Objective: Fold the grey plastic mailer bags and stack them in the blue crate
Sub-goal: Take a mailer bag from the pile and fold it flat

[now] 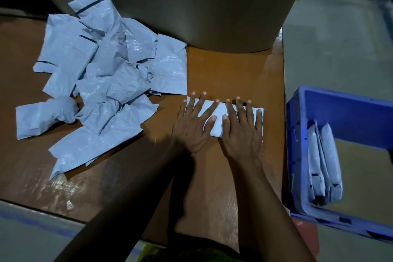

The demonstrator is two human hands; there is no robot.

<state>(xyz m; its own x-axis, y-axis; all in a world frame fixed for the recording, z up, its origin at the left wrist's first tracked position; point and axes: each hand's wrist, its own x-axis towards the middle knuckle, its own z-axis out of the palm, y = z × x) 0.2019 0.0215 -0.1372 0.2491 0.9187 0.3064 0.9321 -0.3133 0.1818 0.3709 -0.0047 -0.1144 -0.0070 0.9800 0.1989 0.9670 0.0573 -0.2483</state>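
Head view: folded mailer (219, 110) is being pressed, centre right.
Hands: left hand (192, 131) and right hand (242, 134) are being laid flat, fingers spread.
Risk: fold possibly being sprung open by slick plastic on release.

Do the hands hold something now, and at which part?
Nothing is gripped. The left hand and the right hand lie flat, fingers straight, on the top face of the folded mailer bag, pressing it down.

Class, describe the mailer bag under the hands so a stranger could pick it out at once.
Find the brown tabletop, near its right edge beside the blue plastic crate. There lies a grey plastic mailer bag, folded into a flat strip. Unlike the crumpled grey bags piled left, it is pressed under the left hand and right hand.
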